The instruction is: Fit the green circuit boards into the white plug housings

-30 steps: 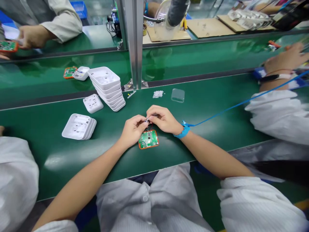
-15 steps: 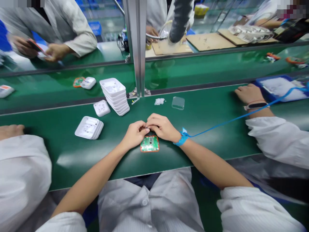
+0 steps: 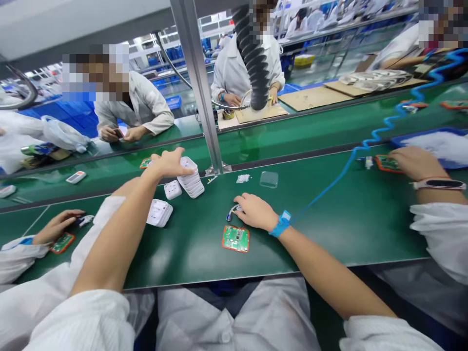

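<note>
My left hand (image 3: 170, 163) is stretched out over the near stack of white plastic housings (image 3: 192, 181), fingers spread and nothing visible in them. Whether it touches the stack I cannot tell. My right hand (image 3: 256, 210), with a blue wrist strap (image 3: 281, 224), is low over the bench, its curled fingers on a short cable (image 3: 234, 210) with a small dark-blue end. Just below that hand lies a green circuit board (image 3: 236, 239) in an orange frame, flat on the green mat. Part of the cable is hidden under the fingers.
A second housing stack (image 3: 160, 213) and a single housing (image 3: 172, 190) stand to the left. Small white pieces (image 3: 243, 178) and a clear tray (image 3: 268, 179) lie behind my right hand. A metal post (image 3: 204, 87) rises ahead. Neighbours' hands (image 3: 60, 225) work at both sides; a blue cord (image 3: 329, 183) runs right.
My left hand has left the cable and moved up and left to the housings, opening. My right hand stays near the board with the cable. The view has tilted up.
</note>
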Action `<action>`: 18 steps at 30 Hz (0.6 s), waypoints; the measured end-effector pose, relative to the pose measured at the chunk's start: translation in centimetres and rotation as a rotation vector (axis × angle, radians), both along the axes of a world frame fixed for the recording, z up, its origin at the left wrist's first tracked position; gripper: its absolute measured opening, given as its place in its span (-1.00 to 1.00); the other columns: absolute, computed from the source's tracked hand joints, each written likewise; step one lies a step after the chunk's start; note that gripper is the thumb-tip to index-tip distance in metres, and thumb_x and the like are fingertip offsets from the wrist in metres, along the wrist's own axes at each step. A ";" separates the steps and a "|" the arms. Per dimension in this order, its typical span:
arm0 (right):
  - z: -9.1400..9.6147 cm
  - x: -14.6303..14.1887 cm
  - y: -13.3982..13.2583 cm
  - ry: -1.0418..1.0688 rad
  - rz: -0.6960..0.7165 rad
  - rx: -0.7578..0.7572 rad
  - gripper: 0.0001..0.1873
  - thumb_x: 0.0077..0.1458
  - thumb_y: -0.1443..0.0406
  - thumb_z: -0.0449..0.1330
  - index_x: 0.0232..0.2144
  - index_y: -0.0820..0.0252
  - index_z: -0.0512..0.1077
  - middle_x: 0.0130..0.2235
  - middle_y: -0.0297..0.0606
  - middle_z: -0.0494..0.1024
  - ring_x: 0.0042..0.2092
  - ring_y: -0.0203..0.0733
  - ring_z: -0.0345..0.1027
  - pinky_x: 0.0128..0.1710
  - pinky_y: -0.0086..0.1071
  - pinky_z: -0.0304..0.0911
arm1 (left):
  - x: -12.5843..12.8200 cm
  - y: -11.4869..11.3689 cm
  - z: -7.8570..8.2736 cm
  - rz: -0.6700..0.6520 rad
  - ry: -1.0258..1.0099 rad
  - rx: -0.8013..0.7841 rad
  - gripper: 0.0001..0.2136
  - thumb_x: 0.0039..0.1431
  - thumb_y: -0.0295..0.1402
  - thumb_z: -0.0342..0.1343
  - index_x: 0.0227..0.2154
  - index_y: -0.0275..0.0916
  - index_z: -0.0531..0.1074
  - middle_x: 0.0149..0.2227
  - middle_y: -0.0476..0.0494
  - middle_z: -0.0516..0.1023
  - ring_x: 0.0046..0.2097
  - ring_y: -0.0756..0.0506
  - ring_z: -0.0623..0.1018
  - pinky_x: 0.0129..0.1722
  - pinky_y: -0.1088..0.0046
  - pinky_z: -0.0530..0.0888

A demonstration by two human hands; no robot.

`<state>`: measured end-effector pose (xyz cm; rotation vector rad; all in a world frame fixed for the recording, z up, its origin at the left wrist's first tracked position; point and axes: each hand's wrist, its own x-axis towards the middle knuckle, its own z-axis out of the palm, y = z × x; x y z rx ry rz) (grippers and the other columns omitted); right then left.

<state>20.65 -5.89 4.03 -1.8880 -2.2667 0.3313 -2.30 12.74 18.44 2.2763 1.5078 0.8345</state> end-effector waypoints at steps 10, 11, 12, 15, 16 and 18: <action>-1.1 -0.1 1.0 0.504 0.152 0.222 -0.68 0.32 0.38 0.06 0.11 0.28 0.33 0.06 -0.01 0.40 0.00 -0.05 0.39 0.02 -0.17 0.34 | 2.1 -11.0 -2.9 -0.261 -0.055 0.293 -0.28 -0.22 -0.26 0.42 0.10 -0.20 0.37 0.04 -0.22 0.41 0.10 -0.30 0.45 0.17 0.13 0.36; -1.2 0.1 1.2 0.560 0.169 0.254 -0.68 0.29 0.40 0.08 0.08 0.29 0.34 0.02 -0.01 0.41 -0.02 -0.06 0.38 0.02 -0.16 0.34 | 2.6 -12.0 -4.5 -0.217 -0.123 0.277 -0.36 -0.20 -0.24 0.44 0.02 -0.18 0.42 -0.01 -0.20 0.41 0.06 -0.26 0.46 0.13 0.18 0.39; -1.3 0.3 1.5 0.609 0.181 0.280 -0.67 0.25 0.43 0.09 0.06 0.29 0.36 -0.01 -0.03 0.42 -0.05 -0.08 0.37 0.01 -0.16 0.35 | 3.0 -12.8 -6.2 -0.161 -0.203 0.232 -0.44 -0.18 -0.21 0.46 -0.07 -0.17 0.45 -0.07 -0.17 0.41 0.01 -0.22 0.46 0.08 0.22 0.42; -1.7 0.7 2.0 0.696 0.184 0.306 -0.68 0.21 0.43 0.11 0.02 0.26 0.39 -0.11 -0.10 0.43 -0.14 -0.11 0.36 -0.05 -0.18 0.36 | 3.6 -13.5 -11.8 0.029 -0.540 -0.077 -0.56 -0.15 -0.14 0.46 -0.35 -0.18 0.33 -0.30 0.00 0.36 -0.24 -0.07 0.46 -0.21 0.41 0.45; -1.8 0.7 2.0 0.708 0.172 0.300 -0.70 0.21 0.41 0.12 0.01 0.25 0.41 -0.12 -0.11 0.44 -0.14 -0.11 0.36 -0.06 -0.18 0.36 | 3.7 -13.3 -13.3 0.084 -0.664 -0.197 -0.56 -0.11 -0.13 0.43 -0.40 -0.18 0.26 -0.37 0.05 0.32 -0.34 -0.02 0.42 -0.32 0.46 0.42; -1.9 0.6 2.1 0.706 0.132 0.305 -0.70 0.20 0.41 0.11 -0.01 0.23 0.43 -0.12 -0.11 0.45 -0.11 -0.09 0.37 -0.04 -0.17 0.36 | 3.8 -12.6 -15.7 0.155 -0.849 -0.343 -0.58 -0.02 -0.11 0.37 -0.44 -0.17 0.20 -0.44 0.11 0.25 -0.45 0.05 0.35 -0.43 0.53 0.34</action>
